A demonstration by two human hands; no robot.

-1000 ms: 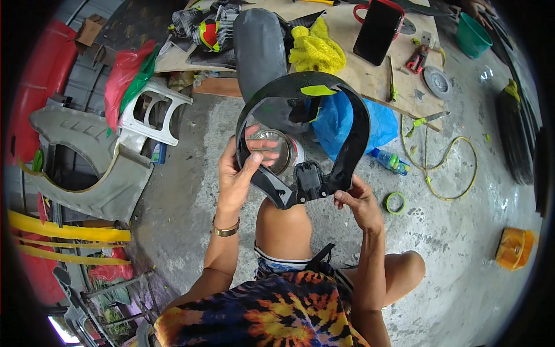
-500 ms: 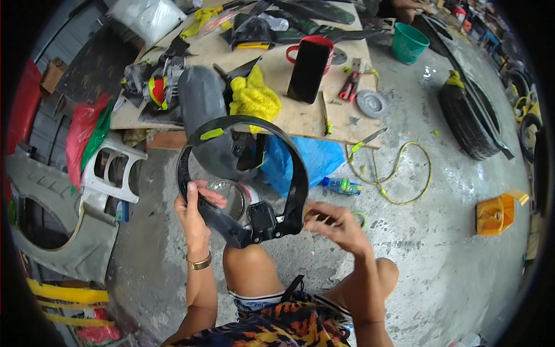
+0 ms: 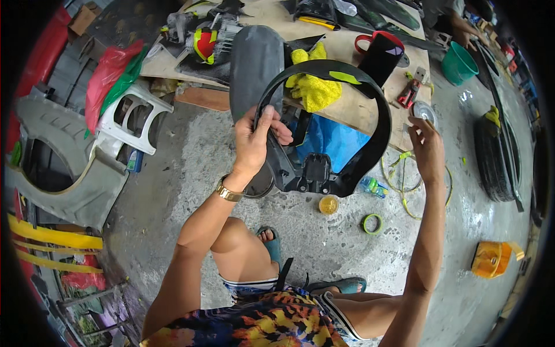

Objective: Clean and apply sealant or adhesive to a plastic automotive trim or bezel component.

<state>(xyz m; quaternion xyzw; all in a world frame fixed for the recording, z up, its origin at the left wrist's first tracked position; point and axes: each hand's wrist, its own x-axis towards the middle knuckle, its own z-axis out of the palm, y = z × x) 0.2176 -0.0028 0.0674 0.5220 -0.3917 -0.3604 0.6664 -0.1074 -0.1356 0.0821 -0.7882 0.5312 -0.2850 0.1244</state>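
Note:
My left hand (image 3: 251,144) grips the left side of a black ring-shaped plastic frame (image 3: 381,136), thumb on its near face. The frame is held upright above the floor, with a blocky black mount (image 3: 317,172) at its bottom. A short yellow-green tape strip (image 3: 344,77) sticks to its upper right. Clear of the frame, my right hand (image 3: 428,150) is raised by the table's right corner, its fingers curled and pinched together. Whatever may be between those fingertips is too small to make out. Behind the frame lie a yellow cloth (image 3: 315,92) and a dark grey curved panel (image 3: 254,69).
A wooden table (image 3: 214,72) holds a red mug (image 3: 393,41), a black phone (image 3: 378,63) and a red-handled tool (image 3: 409,93). On the floor are a green tape roll (image 3: 372,224), an amber cup (image 3: 328,205), a tyre (image 3: 491,162) and a yellow container (image 3: 491,260). Grey panels stand left.
The frame has risen, and its tape strip shows at the upper right instead of the upper left. My right hand has moved away from the frame, up and to the right. The view has shifted.

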